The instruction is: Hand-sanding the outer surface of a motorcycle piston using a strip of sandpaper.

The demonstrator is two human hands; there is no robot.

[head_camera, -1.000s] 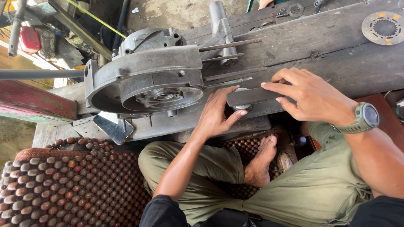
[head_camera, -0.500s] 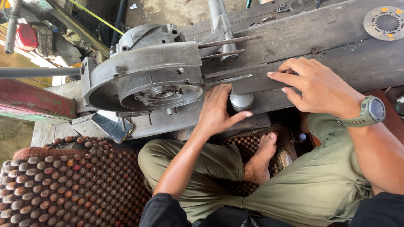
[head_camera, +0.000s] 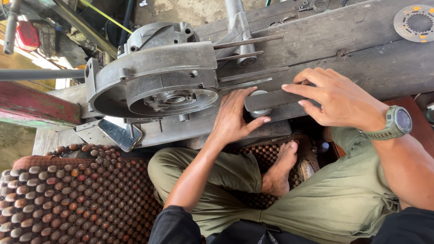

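The left hand (head_camera: 236, 118) lies flat, fingers spread, beside the grey cast-metal engine casing (head_camera: 156, 79) on the worn wooden bench (head_camera: 357, 49), seemingly steadying it. The right hand (head_camera: 337, 101), further right, pinches a dark flat metal bar (head_camera: 275, 100) between thumb and fingertips, keeping it level over a round silver cap (head_camera: 260, 110).

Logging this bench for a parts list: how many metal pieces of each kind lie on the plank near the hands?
Grey engine casing: 1
Long studs sticking out of the casing: 4
Dark flat metal bar under the right hand, with the left hand beside it: 1
Round perforated disc: 1
Total: 7
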